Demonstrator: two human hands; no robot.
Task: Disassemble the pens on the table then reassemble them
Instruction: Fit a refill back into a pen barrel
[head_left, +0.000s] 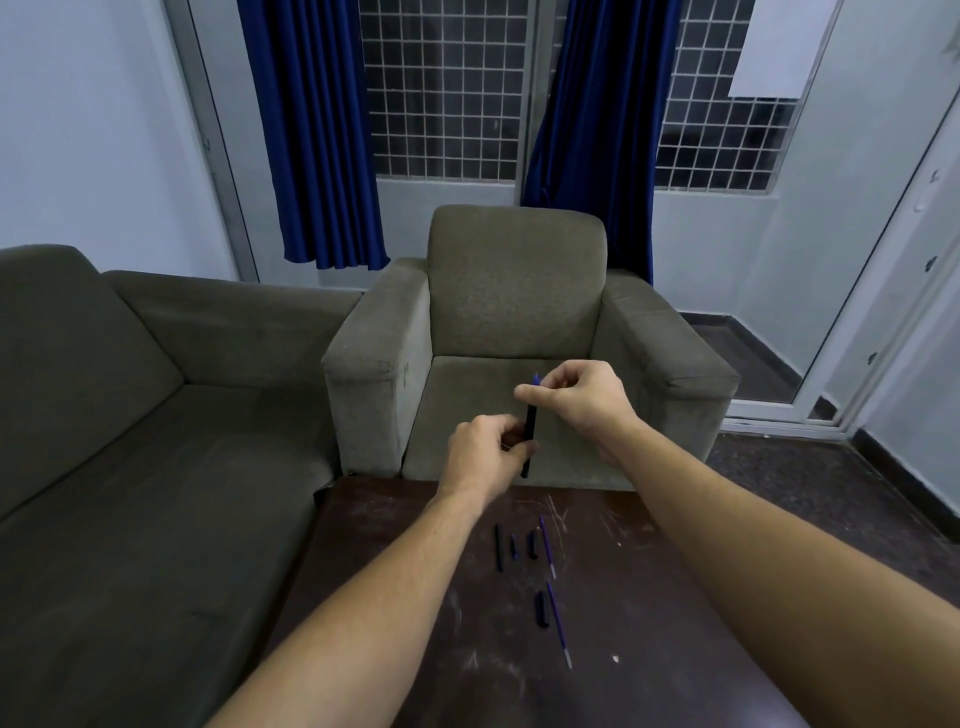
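I hold a dark pen barrel nearly upright above the far edge of the dark table. My left hand grips its lower half. My right hand pinches the upper end, where a blue tip sticks out. On the table lie loose pen parts: a thin black barrel, a short blue piece, a short black piece, a blue refill, and nearer me a black cap beside a second blue refill.
A grey armchair stands straight ahead past the table. A grey sofa runs along the left. Blue curtains hang at the barred window behind. A glass door is at the right.
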